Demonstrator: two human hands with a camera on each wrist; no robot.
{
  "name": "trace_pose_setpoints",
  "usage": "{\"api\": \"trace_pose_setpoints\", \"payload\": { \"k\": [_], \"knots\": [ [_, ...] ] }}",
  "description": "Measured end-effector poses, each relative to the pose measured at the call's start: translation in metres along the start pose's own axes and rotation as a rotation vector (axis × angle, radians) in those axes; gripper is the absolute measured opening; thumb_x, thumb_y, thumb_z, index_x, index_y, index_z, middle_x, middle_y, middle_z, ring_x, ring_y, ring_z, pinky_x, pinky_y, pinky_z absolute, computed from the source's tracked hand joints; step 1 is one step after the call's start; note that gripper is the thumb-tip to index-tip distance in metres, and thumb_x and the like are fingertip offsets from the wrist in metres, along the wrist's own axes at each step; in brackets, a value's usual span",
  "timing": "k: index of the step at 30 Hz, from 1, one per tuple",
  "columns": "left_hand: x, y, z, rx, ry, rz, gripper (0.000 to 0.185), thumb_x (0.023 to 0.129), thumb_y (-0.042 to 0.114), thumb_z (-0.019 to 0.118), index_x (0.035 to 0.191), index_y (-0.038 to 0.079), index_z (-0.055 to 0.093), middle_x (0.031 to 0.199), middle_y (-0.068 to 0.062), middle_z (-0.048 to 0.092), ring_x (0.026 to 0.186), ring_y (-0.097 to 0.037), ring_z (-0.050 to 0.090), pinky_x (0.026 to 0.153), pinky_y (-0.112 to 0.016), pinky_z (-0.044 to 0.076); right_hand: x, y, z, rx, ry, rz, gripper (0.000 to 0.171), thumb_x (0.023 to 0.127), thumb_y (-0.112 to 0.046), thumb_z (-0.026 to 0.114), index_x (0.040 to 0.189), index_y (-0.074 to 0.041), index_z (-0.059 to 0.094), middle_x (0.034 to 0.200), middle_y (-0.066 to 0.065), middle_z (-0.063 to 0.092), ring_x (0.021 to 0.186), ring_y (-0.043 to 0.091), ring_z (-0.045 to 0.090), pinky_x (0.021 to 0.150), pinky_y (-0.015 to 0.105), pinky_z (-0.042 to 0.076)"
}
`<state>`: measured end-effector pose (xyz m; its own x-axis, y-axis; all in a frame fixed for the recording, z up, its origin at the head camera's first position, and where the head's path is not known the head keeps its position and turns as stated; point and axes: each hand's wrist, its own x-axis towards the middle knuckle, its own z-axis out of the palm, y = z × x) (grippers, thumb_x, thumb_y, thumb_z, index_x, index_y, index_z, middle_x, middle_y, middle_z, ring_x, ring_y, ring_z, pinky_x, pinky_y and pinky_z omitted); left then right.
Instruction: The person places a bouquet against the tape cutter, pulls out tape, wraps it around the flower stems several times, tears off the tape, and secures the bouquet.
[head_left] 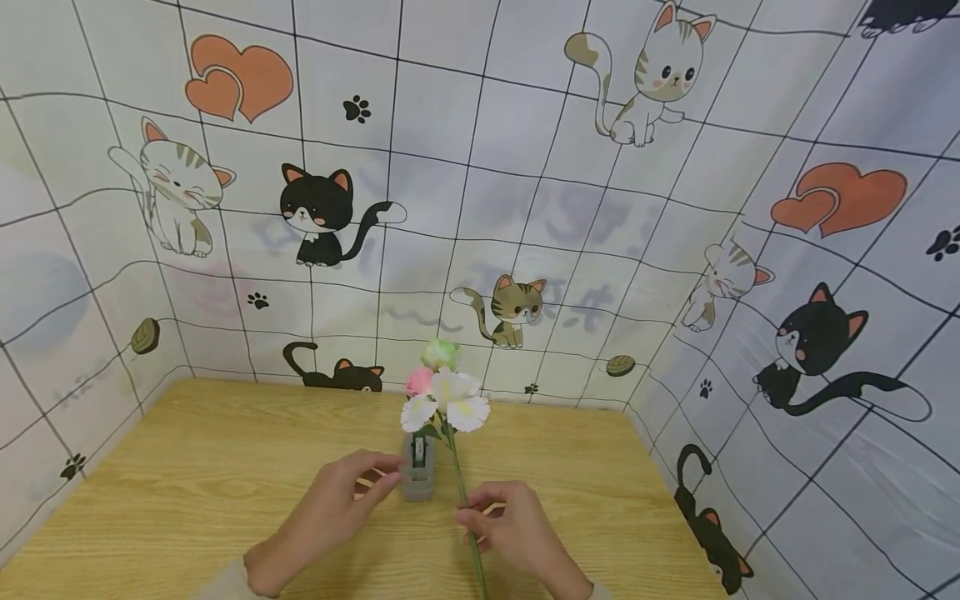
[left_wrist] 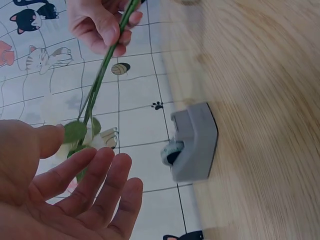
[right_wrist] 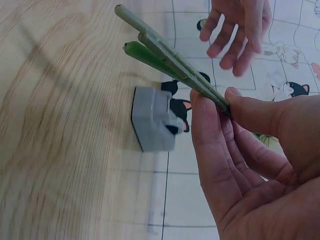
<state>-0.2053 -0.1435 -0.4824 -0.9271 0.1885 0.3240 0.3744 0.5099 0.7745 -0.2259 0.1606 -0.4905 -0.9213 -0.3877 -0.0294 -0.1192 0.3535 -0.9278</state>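
Observation:
A small bunch of artificial flowers (head_left: 454, 392), white, pink and pale green, is held up over the table by my right hand (head_left: 513, 525). Its thumb and fingers pinch the green stems (right_wrist: 175, 65) a little above their cut ends, as the right wrist view shows. My left hand (head_left: 352, 492) is held off to the left of the stems with its fingers relaxed and spread, gripping nothing. In the left wrist view the leaves (left_wrist: 75, 132) appear just behind its fingertips. Behind the hands stands a grey tape dispenser (head_left: 417, 483) with a roll of tape (left_wrist: 172, 152) in it.
The wooden table (head_left: 187, 467) carries the dispenser near its middle. A white curtain (head_left: 450, 208) with black grid lines and printed cats surrounds the table at the back and on both sides.

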Motion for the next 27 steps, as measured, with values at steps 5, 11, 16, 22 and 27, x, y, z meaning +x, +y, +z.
{"api": "trace_pose_setpoints", "payload": {
  "k": [5, 11, 16, 22, 27],
  "knots": [
    [-0.005, -0.01, -0.007, 0.122, 0.044, 0.023, 0.023, 0.115, 0.029, 0.078, 0.136, 0.023, 0.084, 0.133, 0.001, 0.085, 0.109, -0.012, 0.081, 0.088, -0.03, 0.066, -0.004, 0.009, -0.016, -0.019, 0.024, 0.017, 0.01, 0.105, -0.01, 0.088, 0.108, -0.001, 0.085, 0.105, 0.017, 0.087, 0.081, 0.033, 0.087, 0.064, 0.038, 0.072],
    [-0.01, -0.022, -0.016, 0.25, 0.104, 0.088, 0.027, 0.111, 0.029, 0.084, 0.137, 0.022, 0.084, 0.13, 0.006, 0.081, 0.111, -0.018, 0.078, 0.089, -0.032, 0.065, -0.009, 0.021, -0.04, -0.071, 0.053, 0.022, 0.014, 0.106, -0.009, 0.086, 0.111, 0.004, 0.084, 0.106, 0.016, 0.086, 0.08, 0.033, 0.087, 0.064, 0.039, 0.072],
    [-0.014, -0.034, -0.025, 0.316, 0.148, 0.115, 0.033, 0.108, 0.029, 0.087, 0.14, 0.02, 0.083, 0.131, 0.005, 0.079, 0.118, -0.023, 0.079, 0.097, -0.044, 0.069, -0.011, 0.032, -0.058, -0.144, 0.087, 0.027, 0.014, 0.107, -0.009, 0.085, 0.111, 0.004, 0.084, 0.105, 0.015, 0.085, 0.078, 0.03, 0.086, 0.063, 0.038, 0.072],
    [-0.023, -0.045, -0.039, 0.315, 0.094, 0.035, 0.041, 0.109, 0.035, 0.085, 0.146, 0.018, 0.079, 0.144, -0.006, 0.076, 0.131, -0.035, 0.077, 0.104, -0.06, 0.067, -0.017, 0.047, -0.077, -0.228, 0.12, 0.072, 0.016, 0.109, -0.012, 0.084, 0.113, 0.003, 0.085, 0.102, 0.012, 0.082, 0.076, 0.017, 0.078, 0.063, 0.035, 0.071],
    [-0.027, -0.055, -0.05, 0.328, 0.07, 0.0, 0.049, 0.111, 0.039, 0.083, 0.152, 0.014, 0.075, 0.153, -0.017, 0.072, 0.14, -0.046, 0.072, 0.11, -0.071, 0.062, -0.02, 0.054, -0.092, -0.258, 0.162, 0.09, 0.016, 0.108, -0.011, 0.084, 0.113, 0.004, 0.085, 0.101, 0.011, 0.082, 0.075, 0.017, 0.079, 0.062, 0.036, 0.071]
  ]
}}
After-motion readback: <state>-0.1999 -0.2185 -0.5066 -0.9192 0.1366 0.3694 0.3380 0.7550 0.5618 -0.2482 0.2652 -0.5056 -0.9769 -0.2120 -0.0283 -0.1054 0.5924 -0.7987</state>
